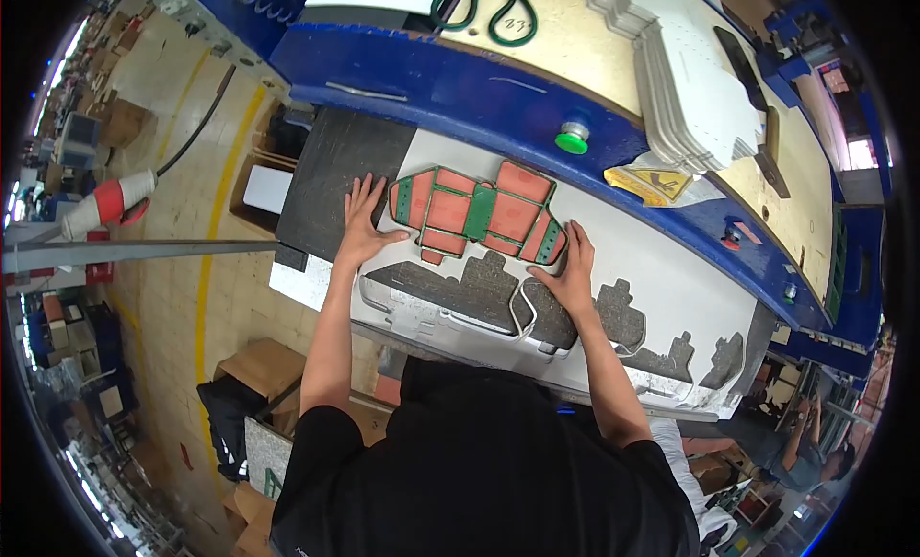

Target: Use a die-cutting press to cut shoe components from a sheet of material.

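A cutting die [481,212] with pink foam pads, dark green strips and thin metal edges lies flat on a white sheet [441,152]. At its left end is my left hand [362,221], open, fingers spread upward and thumb stretched toward the die's lower left edge. My right hand [573,277] curves around the die's right end, thumb at the lower edge and fingers along the right side. Shaped holes [494,293] are cut through the nearer part of the sheet, showing a dark surface beneath. Thin white offcut strips [522,311] curl around these holes.
Beyond the sheet runs a blue machine beam [431,87] with a green button [572,138]. A stack of white cut pieces [690,73] and green looped handles [484,11] sit above it. A grey bar [144,253] juts in from the left. Another person [805,456] is at far right.
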`<state>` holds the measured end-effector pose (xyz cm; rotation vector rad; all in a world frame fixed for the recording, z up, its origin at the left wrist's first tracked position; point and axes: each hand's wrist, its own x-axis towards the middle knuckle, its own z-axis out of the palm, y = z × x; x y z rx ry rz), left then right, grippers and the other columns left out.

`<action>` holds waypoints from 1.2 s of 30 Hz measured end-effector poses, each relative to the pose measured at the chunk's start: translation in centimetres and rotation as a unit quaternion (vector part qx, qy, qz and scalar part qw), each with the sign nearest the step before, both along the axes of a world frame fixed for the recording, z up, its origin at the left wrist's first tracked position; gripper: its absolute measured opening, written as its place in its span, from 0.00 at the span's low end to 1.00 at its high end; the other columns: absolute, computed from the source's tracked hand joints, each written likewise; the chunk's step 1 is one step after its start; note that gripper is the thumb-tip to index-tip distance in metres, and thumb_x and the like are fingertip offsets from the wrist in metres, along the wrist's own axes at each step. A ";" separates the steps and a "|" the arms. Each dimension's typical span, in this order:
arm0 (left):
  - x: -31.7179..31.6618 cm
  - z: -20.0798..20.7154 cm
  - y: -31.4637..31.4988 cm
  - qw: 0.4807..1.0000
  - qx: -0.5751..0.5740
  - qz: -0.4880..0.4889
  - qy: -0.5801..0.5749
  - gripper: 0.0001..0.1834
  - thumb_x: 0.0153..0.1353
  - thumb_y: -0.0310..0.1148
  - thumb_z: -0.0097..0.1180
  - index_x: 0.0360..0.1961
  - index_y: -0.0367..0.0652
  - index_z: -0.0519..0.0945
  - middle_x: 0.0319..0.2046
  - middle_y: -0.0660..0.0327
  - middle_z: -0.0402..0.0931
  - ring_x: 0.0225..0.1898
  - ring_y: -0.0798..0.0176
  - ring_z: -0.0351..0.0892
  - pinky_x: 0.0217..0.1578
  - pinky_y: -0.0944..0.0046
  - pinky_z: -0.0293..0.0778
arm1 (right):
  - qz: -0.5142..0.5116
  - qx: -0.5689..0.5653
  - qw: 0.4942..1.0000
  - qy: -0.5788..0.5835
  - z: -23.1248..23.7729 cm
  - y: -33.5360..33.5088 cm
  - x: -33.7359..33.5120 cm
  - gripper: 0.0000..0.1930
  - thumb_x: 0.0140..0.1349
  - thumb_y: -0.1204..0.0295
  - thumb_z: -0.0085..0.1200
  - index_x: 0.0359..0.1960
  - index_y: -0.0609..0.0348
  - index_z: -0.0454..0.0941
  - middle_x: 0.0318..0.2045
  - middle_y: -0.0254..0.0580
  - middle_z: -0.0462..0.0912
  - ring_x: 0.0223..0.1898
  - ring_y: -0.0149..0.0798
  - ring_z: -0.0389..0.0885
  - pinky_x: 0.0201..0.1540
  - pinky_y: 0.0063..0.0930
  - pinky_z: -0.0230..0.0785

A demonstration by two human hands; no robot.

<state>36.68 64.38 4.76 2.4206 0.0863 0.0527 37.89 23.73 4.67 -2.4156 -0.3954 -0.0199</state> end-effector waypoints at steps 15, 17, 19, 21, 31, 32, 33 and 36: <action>-8.5 -2.1 -15.2 0.968 0.106 -0.060 -0.218 0.06 0.52 0.34 0.59 0.29 0.45 0.77 0.28 0.60 0.74 0.36 0.55 0.74 0.38 0.55 0.66 | -0.095 0.196 0.972 -0.091 13.2 3.7 6.7 0.13 0.60 0.64 0.62 0.28 0.65 0.82 0.23 0.43 0.83 0.21 0.36 0.79 0.27 0.27 0.70; -7.1 -2.5 -15.3 0.965 0.095 -0.048 -0.240 0.05 0.52 0.34 0.59 0.26 0.46 0.76 0.27 0.61 0.73 0.35 0.56 0.73 0.36 0.55 0.64 | -0.094 0.177 0.974 -0.102 15.1 5.8 9.9 0.16 0.61 0.62 0.61 0.26 0.64 0.81 0.19 0.42 0.82 0.19 0.35 0.78 0.24 0.27 0.68; -5.8 -2.2 -15.3 0.973 0.056 -0.047 -0.218 0.07 0.52 0.34 0.58 0.21 0.47 0.75 0.24 0.62 0.71 0.33 0.57 0.72 0.36 0.56 0.64 | -0.091 0.155 0.979 -0.098 16.0 6.7 10.7 0.18 0.62 0.60 0.59 0.23 0.64 0.80 0.16 0.40 0.80 0.16 0.35 0.76 0.21 0.28 0.66; -4.8 -1.2 -15.4 0.969 0.058 -0.022 -0.239 0.08 0.52 0.34 0.58 0.20 0.47 0.74 0.24 0.62 0.71 0.33 0.57 0.72 0.36 0.56 0.64 | -0.111 0.206 0.972 0.031 16.0 6.7 10.4 0.23 0.65 0.55 0.55 0.18 0.62 0.79 0.13 0.39 0.79 0.14 0.31 0.74 0.19 0.28 0.64; -2.9 2.2 -15.7 0.971 0.075 -0.032 -0.225 0.09 0.54 0.37 0.56 0.21 0.46 0.76 0.24 0.60 0.72 0.35 0.54 0.73 0.38 0.54 0.65 | -0.077 0.001 0.997 0.002 6.6 0.9 -6.6 0.13 0.60 0.61 0.58 0.30 0.60 0.82 0.25 0.45 0.80 0.31 0.43 0.80 0.35 0.37 0.70; -3.0 2.2 -15.7 0.975 0.073 -0.051 -0.206 0.09 0.55 0.37 0.55 0.22 0.46 0.77 0.25 0.60 0.73 0.35 0.54 0.73 0.38 0.54 0.65 | -0.064 -0.032 0.996 -0.052 5.9 0.4 -8.3 0.13 0.57 0.63 0.59 0.38 0.58 0.80 0.34 0.45 0.79 0.40 0.46 0.78 0.42 0.39 0.67; -3.3 2.3 -15.6 0.970 0.075 -0.036 -0.230 0.09 0.55 0.37 0.55 0.22 0.46 0.77 0.25 0.60 0.73 0.35 0.54 0.73 0.38 0.54 0.65 | -0.071 -0.078 0.991 -0.080 5.3 0.2 -9.4 0.17 0.53 0.66 0.61 0.45 0.56 0.78 0.42 0.45 0.78 0.48 0.48 0.75 0.49 0.41 0.64; -3.9 2.5 -15.7 0.967 0.082 -0.038 -0.237 0.09 0.57 0.38 0.55 0.24 0.46 0.77 0.27 0.59 0.73 0.36 0.53 0.73 0.40 0.53 0.65 | -0.064 -0.088 0.991 -0.073 4.3 0.2 -11.0 0.27 0.51 0.69 0.62 0.56 0.52 0.71 0.50 0.45 0.73 0.57 0.49 0.68 0.57 0.44 0.56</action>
